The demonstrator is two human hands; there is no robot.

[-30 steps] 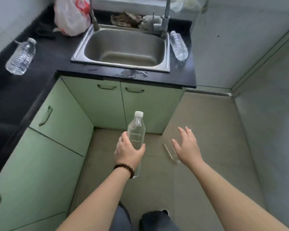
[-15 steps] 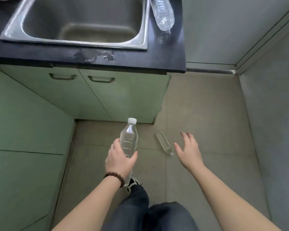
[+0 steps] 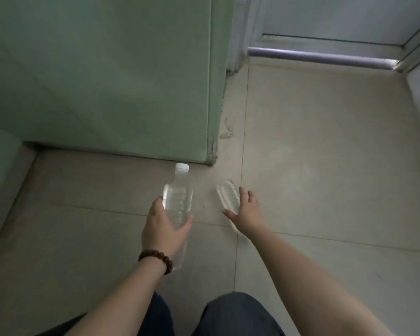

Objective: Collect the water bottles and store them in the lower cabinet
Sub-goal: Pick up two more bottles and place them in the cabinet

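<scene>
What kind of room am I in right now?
Probably a kitchen or utility room, seen low near the floor. A pale green cabinet stands on a beige tiled floor, and a metal door threshold runs along the far wall. No sink or counter shows in this view.

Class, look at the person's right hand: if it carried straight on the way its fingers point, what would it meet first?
Most likely the clear bottle lying on the floor. The right hand is open right over it, fingers toward it; whether they touch is unclear.
</scene>
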